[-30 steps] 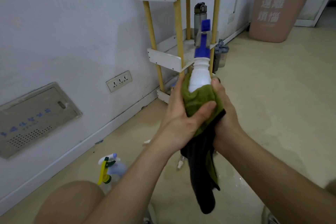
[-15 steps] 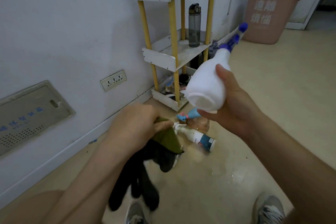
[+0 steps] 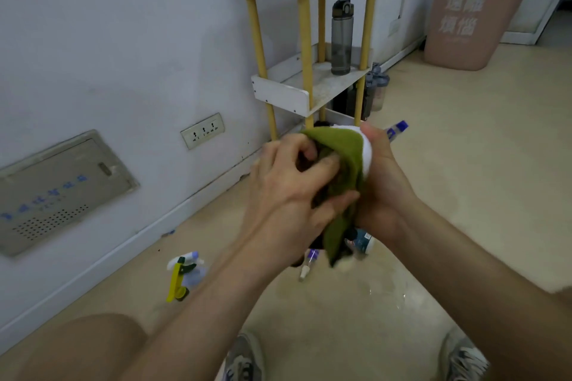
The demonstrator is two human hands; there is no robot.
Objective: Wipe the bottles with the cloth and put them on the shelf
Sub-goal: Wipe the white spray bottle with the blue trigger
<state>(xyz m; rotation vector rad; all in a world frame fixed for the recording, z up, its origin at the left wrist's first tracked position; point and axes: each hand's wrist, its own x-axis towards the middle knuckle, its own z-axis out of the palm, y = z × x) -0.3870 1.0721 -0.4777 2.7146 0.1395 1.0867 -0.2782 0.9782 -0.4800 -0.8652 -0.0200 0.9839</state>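
– Gripping what, each hand?
– The right hand (image 3: 380,189) is wrapping round the white bottle (image 3: 366,155); the left hand (image 3: 288,192) is clutching the cloth (image 3: 343,158) against its base, in mid-air before the lower edge of the shelf (image 3: 280,93).
– Room to move?
– Bare floor (image 3: 464,164) is lying open rightward; a sprayer (image 3: 182,275) is lying left.

Plain indoor room, a bare utility-type corner. Pale painted wall (image 3: 123,40) with a power socket (image 3: 202,130) and a metal service panel (image 3: 62,192) at 9 o'clock. Beige hard floor (image 3: 464,164). Yellow-legged shelf (image 3: 280,95) at 12 o'clock, pink lidded bin (image 3: 464,40) at 1 o'clock. Home or workplace: cannot tell.
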